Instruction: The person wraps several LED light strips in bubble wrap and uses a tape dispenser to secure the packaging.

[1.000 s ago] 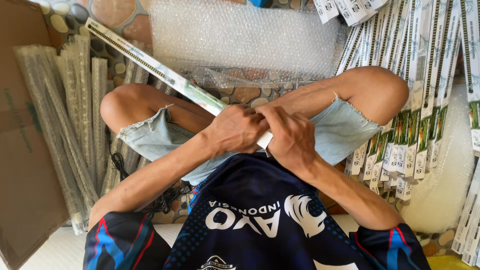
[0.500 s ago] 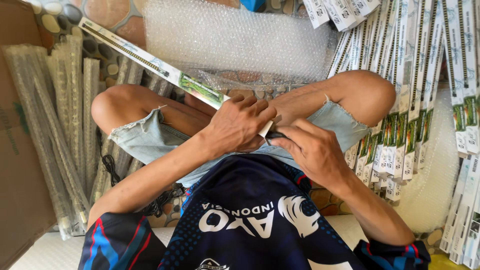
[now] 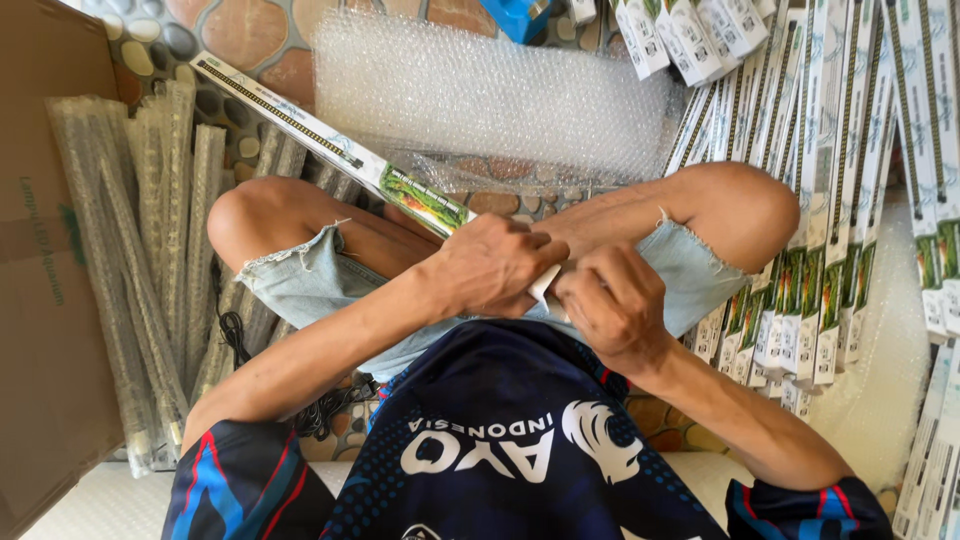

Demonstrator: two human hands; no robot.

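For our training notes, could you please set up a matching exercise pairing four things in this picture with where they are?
Things:
1. long narrow box
2. bubble wrap sheet
3. bubble-wrapped tubes
4. stacked long boxes

Places:
A. spread on the floor beyond the knees
B. piled at the right edge of the view
C. lying at the left, beside the cardboard
D. held by the left hand, near end at the right hand

Pairs: 1-D, 2-A, 3-C, 4-B
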